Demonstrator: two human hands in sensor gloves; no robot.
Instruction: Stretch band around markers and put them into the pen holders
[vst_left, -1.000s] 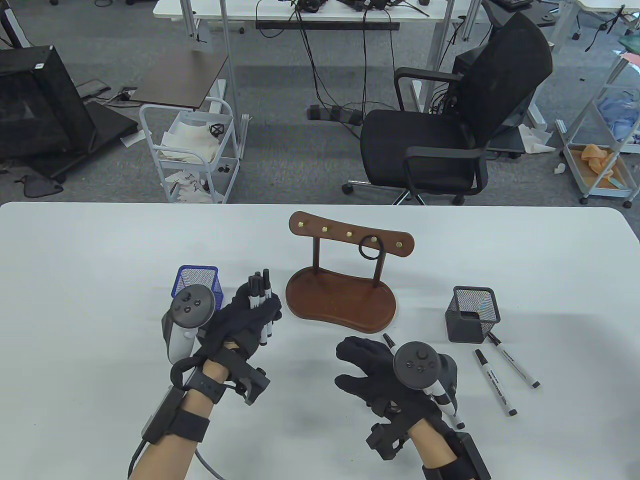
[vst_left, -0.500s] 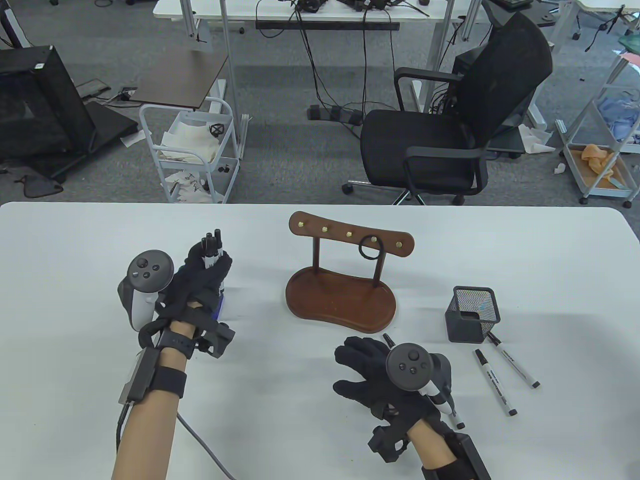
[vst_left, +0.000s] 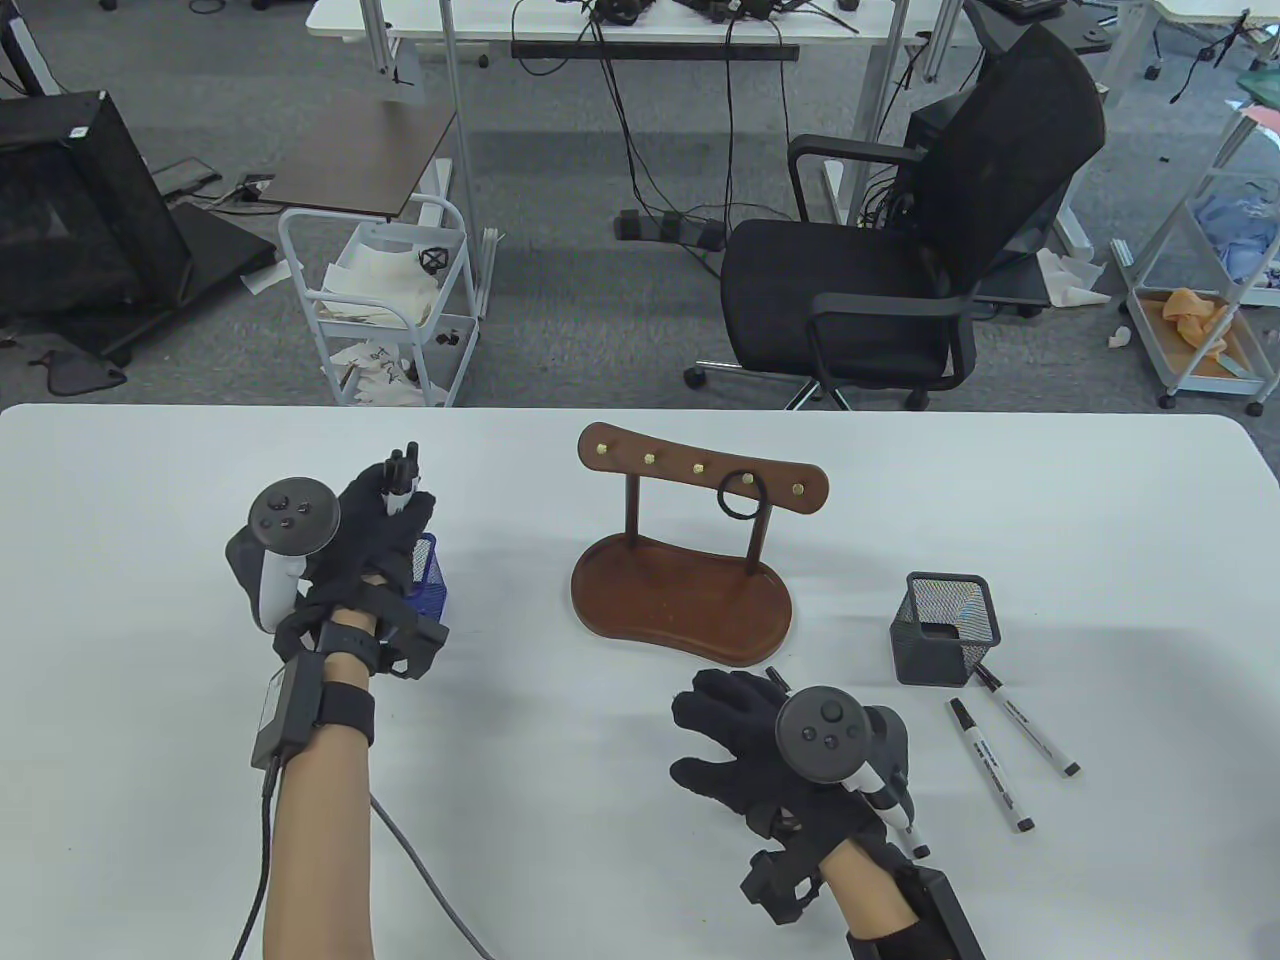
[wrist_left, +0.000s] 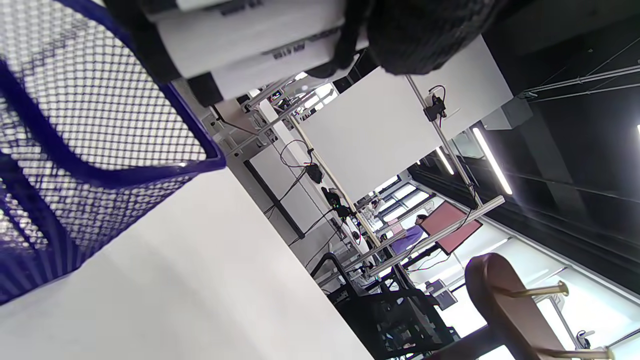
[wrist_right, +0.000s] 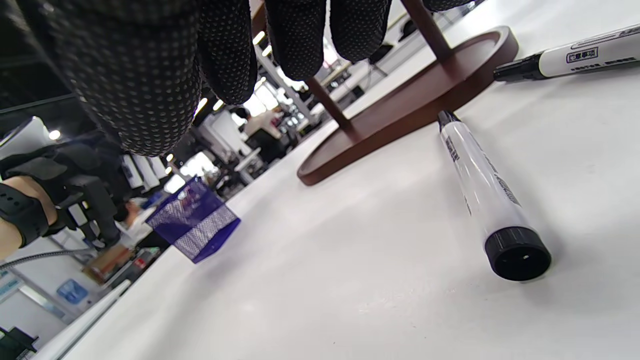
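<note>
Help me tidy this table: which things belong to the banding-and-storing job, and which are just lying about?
Job:
- marker bundle gripped by left hand
- blue holder
- black holder
- loose markers
- spare band on wooden rack

Lying about:
- office chair
- white cart

My right fingers (wrist_right: 295, 40) wear black knit cloth with grip dots. Just below them I see a glossy plastic marker (wrist_right: 482, 185) on the smooth matt white surface (wrist_right: 350, 280); beyond, polished brown wood stand (wrist_right: 400, 115) and blue wire-mesh holder (wrist_right: 192, 220).
</note>
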